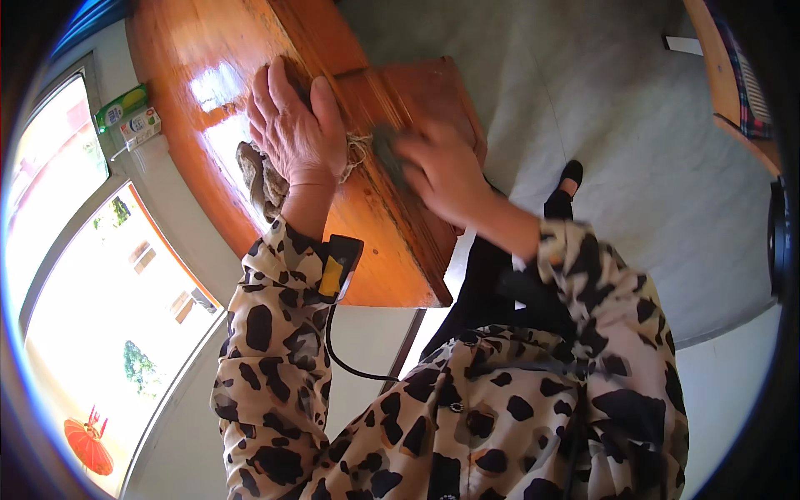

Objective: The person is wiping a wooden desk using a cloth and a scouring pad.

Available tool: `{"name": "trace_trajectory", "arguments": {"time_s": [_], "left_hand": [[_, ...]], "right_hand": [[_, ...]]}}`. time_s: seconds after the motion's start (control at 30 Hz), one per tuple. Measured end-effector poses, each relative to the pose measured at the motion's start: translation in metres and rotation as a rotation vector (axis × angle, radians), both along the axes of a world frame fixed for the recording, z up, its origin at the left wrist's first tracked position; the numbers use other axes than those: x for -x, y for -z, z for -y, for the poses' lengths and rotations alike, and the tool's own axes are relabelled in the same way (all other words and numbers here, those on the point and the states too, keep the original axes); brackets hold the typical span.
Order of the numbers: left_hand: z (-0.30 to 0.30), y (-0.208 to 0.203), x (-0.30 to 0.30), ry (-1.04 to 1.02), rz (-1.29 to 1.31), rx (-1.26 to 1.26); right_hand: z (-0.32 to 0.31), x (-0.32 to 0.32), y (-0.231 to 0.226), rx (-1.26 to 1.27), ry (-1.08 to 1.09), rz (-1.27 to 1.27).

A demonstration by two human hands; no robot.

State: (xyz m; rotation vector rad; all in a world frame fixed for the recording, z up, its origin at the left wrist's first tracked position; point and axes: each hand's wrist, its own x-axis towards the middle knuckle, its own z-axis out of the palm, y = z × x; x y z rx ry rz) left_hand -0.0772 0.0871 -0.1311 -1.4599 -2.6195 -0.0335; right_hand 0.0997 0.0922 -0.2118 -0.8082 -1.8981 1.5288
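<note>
L hand [296, 133] on wooden surface [362, 250], fingers outstretched; R hand [446, 171], blurred, seemingly grips dark cloth [386, 154]; prob. mid-wipe; next needs steady pressure along edge.

This looks like a room in a home, though the view cannot settle it. The glossy orange-brown wooden surface [367, 250], worn along its edge, reads as household furniture. At upper right, a wooden frame [722, 79] with plaid cloth [753, 125] suggests a chair or bed. A green packet [122, 107] and a small white carton [140, 126] lie by the bright windows [83, 308], where a red lantern [88, 446] shows. The floor [617, 125] is plain grey.
</note>
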Motion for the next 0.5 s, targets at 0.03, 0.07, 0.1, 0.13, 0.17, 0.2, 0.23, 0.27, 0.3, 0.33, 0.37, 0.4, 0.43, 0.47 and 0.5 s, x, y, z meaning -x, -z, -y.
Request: {"name": "trace_trajectory", "arguments": {"time_s": [0.03,0.07,0.1,0.13,0.17,0.2,0.23,0.27,0.3,0.33,0.37,0.4,0.43,0.47,0.5], "left_hand": [[-0.001,0.001,0.002,-0.006,-0.007,0.002],[-0.004,0.005,0.000,0.035,-0.020,-0.035],[-0.008,0.008,-0.003,0.077,-0.033,-0.072],[-0.007,0.015,-0.003,0.070,-0.021,-0.061],[-0.004,0.015,0.002,0.072,-0.040,-0.073],[0.001,0.014,0.005,0.075,-0.057,-0.085],[0.006,0.008,0.008,0.060,-0.061,-0.074],[0.006,0.008,0.009,0.038,-0.045,-0.047],[0.006,0.006,0.010,0.020,-0.034,-0.020],[0.007,0.003,0.011,0.010,-0.027,-0.011],[0.003,0.003,0.009,0.010,-0.015,-0.016],[0.002,0.006,0.008,0.017,-0.010,-0.031],[0.003,0.009,0.008,0.023,-0.005,-0.047],[0.005,0.007,0.012,0.020,-0.018,-0.046],[0.003,0.009,0.012,0.014,-0.013,-0.051]], "right_hand": [[-0.023,0.029,0.005,-0.059,0.061,-0.045],[-0.047,0.049,0.009,-0.122,0.127,-0.075],[-0.070,0.061,0.012,-0.148,0.124,-0.047],[-0.074,0.067,0.019,-0.160,0.112,-0.017],[-0.062,0.061,0.016,-0.145,0.099,-0.017],[-0.043,0.045,0.013,-0.101,0.033,0.015],[-0.026,0.025,0.003,-0.061,-0.036,0.041],[0.001,-0.004,0.002,-0.031,-0.058,0.005],[0.031,-0.034,0.000,0.000,-0.078,-0.036],[0.058,-0.062,-0.003,0.069,-0.143,-0.028],[0.070,-0.082,-0.008,0.135,-0.198,-0.003],[0.067,-0.082,-0.007,0.135,-0.202,0.007],[0.063,-0.077,-0.003,0.066,-0.145,-0.013],[0.056,-0.064,-0.002,-0.001,-0.088,-0.045],[0.038,-0.040,-0.001,0.002,-0.066,0.025]]}}
